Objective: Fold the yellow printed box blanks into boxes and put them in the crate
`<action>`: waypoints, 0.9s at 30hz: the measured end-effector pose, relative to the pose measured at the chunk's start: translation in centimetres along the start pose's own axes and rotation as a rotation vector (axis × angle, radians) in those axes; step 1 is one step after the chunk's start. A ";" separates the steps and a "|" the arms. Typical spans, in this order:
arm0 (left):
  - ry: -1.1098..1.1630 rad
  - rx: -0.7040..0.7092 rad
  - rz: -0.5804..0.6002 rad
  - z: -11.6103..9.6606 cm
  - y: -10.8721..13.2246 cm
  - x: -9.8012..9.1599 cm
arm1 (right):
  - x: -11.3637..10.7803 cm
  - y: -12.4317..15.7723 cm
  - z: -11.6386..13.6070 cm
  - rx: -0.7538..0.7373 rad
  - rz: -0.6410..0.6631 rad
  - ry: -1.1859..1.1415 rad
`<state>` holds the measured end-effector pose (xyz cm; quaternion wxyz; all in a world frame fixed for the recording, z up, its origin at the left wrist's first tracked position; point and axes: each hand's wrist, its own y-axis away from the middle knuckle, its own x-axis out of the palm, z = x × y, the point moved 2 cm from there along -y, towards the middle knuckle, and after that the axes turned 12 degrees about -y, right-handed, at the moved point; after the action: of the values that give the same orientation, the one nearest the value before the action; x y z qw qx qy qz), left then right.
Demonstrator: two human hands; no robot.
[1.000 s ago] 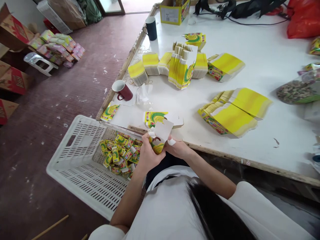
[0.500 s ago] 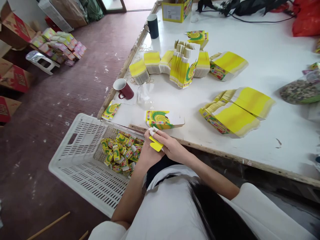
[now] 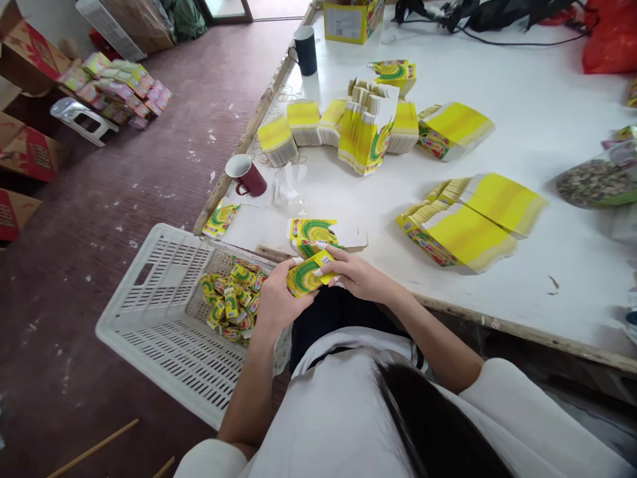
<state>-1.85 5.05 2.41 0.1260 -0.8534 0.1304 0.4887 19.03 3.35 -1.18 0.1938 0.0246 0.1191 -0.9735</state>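
Between my two hands is a small yellow and green carton (image 3: 302,277), its printed swirl face turned up and a barcode end toward the right. My left hand (image 3: 279,297) grips its left end. My right hand (image 3: 355,273) has its fingers closed on the right end, and white coverings show on some fingertips. Just beyond the hands, a stack of flat cartons (image 3: 313,230) lies at the table's edge. Below and left of my left hand, a white plastic basket (image 3: 144,307) holds many small yellow cartons (image 3: 231,303).
On the white table (image 3: 363,199) stand a maroon mug (image 3: 253,179), a dark mug (image 3: 305,52) and bundles of flat yellow cartons (image 3: 465,229). A bag of brownish pieces (image 3: 587,182) lies at the right. Cardboard boxes (image 3: 27,156) and a stool (image 3: 82,121) are on the floor.
The carton has turned in my hands, from its yellow flaps showing to its printed face showing. My right hand has shifted right and my left hand slightly left.
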 end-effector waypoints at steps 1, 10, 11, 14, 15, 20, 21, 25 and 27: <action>-0.013 0.008 -0.004 -0.1 -0.1 0.0 | -0.1 -0.1 0.1 -0.002 0.008 0.004; -0.040 -0.083 -0.087 1.2 1.1 0.0 | 2.2 -0.6 -0.3 0.038 -0.248 -0.106; -0.083 -0.143 -0.124 2.3 1.4 -0.6 | 1.8 -0.8 -0.3 0.056 -0.294 -0.056; -0.329 -0.348 -0.314 5.8 2.5 -3.0 | 0.0 -2.0 -0.3 0.175 -0.450 0.294; -0.377 -0.391 -0.351 6.7 2.8 -3.5 | -0.5 -2.5 -0.3 0.240 -0.472 0.424; -0.146 -0.382 -0.312 6.9 3.4 -2.3 | -1.2 -4.4 -1.2 0.440 -0.424 0.730; -0.058 -0.369 -0.270 6.4 3.4 -1.5 | -1.1 -4.6 -1.3 0.432 -0.421 0.747; 0.241 -0.356 -0.139 4.2 2.7 1.7 | -1.0 -5.0 -1.4 0.411 -0.404 0.765; 0.391 -0.359 -0.116 3.5 2.2 2.8 | -1.0 -5.0 -1.0 0.413 -0.392 0.723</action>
<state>-4.09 3.91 -1.95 -0.0269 -0.9464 0.0145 0.3217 18.06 8.45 -1.00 -0.0571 0.3777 -0.0153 -0.9240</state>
